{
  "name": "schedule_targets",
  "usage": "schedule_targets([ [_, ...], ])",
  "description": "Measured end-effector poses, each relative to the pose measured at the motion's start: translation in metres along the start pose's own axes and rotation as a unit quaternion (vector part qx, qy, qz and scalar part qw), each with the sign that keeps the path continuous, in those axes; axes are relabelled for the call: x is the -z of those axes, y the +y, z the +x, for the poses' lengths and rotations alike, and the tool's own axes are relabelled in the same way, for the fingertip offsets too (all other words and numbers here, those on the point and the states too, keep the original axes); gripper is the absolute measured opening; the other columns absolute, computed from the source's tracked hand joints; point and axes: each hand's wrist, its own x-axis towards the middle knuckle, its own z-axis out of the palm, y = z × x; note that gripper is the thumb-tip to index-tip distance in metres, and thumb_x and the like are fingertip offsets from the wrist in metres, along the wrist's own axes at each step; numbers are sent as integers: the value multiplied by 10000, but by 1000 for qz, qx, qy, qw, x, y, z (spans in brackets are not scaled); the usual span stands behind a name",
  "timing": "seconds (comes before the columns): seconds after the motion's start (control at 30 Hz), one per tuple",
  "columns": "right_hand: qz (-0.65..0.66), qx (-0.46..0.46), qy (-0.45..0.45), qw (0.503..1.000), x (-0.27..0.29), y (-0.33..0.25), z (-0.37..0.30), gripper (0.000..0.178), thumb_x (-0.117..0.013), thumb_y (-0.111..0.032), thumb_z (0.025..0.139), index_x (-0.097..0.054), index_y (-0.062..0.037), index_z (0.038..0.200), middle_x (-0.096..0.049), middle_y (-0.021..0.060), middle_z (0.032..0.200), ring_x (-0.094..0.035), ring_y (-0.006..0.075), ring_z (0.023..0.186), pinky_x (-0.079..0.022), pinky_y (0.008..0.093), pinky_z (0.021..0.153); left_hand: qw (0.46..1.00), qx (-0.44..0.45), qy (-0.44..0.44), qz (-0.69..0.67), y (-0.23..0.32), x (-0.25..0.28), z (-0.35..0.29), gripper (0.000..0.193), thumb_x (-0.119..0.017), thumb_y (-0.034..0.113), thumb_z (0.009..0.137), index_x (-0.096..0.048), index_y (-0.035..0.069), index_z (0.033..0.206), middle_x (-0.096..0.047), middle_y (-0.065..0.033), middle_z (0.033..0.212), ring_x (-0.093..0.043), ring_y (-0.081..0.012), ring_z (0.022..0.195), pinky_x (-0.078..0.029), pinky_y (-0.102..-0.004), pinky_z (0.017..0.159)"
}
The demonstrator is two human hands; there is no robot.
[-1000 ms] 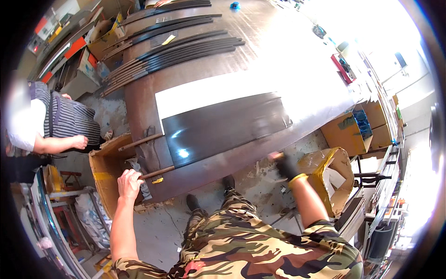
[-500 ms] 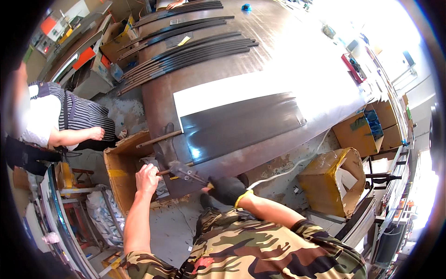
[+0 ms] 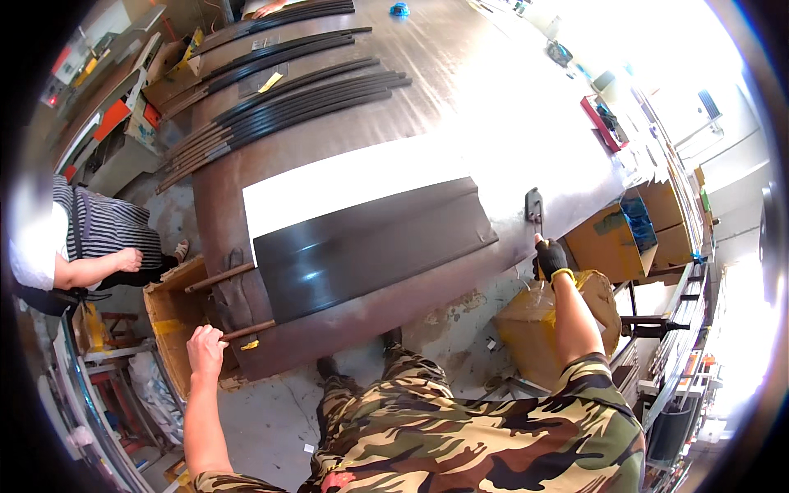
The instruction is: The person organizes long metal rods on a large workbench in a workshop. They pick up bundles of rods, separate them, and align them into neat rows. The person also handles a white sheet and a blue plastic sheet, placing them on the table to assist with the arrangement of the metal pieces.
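A black glossy sheet (image 3: 370,246) lies flat over a white sheet (image 3: 329,181) on the large brown table (image 3: 345,337). Two brown rods stick out from its left side. My bare left hand (image 3: 205,352) is closed on the outer end of the nearer rod (image 3: 249,330). The farther rod (image 3: 218,278) lies untouched. Off the sheet's right end, my right hand (image 3: 552,258), in a black glove, grips the thin handle of a small flat dark tool (image 3: 534,202) over the table's right part. Glare hides whether the tool touches the tabletop.
Rows of dark rods (image 3: 312,103) lie at the far left. An open cardboard box (image 3: 168,324) stands by the table's left edge, with a person (image 3: 107,238) beyond it. Cardboard boxes (image 3: 526,329) stand off the right edge. A blue object (image 3: 399,9) lies far back.
My right hand has swept the tool from the sheet's near left corner to beyond its right end. My left hand stays on the rod. The view has shifted.
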Motion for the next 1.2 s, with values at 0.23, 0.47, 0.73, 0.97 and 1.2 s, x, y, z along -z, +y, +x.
schedule_targets([
  [0.23, -219, 392, 212, 868, -51, -58, 2, 786, -589, -498, 918, -356, 14, 1465, -374, 269, 1491, -369, 444, 1363, -300, 489, 1137, 999, -19, -48, 3, -8, 4, 8, 252, -740, 24, 661, -711, -21, 907, -673, -166, 824, -636, -349, 810, -525, -438, 739],
  [0.47, -183, 441, 105, 872, -147, -81, -103, 956, -733, -452, 788, -295, 63, 1463, -339, 306, 1492, -270, 467, 1425, -216, 540, 1174, 996, -46, -70, -22, -10, 9, 10, 244, -712, 45, 720, -704, -14, 956, -680, -173, 866, -630, -351, 838, -517, -444, 755],
  [0.73, -39, 581, -87, 809, -293, -182, -311, 989, -706, -562, 784, -331, 97, 1419, -304, 349, 1465, -248, 514, 1398, -176, 596, 1164, 994, -86, -59, -35, -30, -5, 8, 228, -704, 115, 743, -714, 32, 955, -695, -142, 891, -644, -324, 859, -529, -420, 793],
  [0.97, 70, 709, -226, 665, -363, -271, -411, 708, -735, -343, 831, -446, 5, 1375, -459, 259, 1382, -428, 418, 1310, -353, 485, 1096, 989, -51, -40, -135, -56, -34, -1, 239, -740, 150, 738, -701, 36, 944, -698, -127, 896, -649, -320, 863, -530, -424, 796],
  [1.2, 291, 164, 28, 942, -287, -149, -251, 382, -697, -258, 867, -539, -40, 1138, -598, 106, 974, -580, 240, 883, -492, 370, 815, 977, -135, 31, -164, 68, 16, 34, 448, -848, 264, 652, -677, 54, 1009, -662, -86, 989, -611, -288, 970, -501, -399, 869],
])
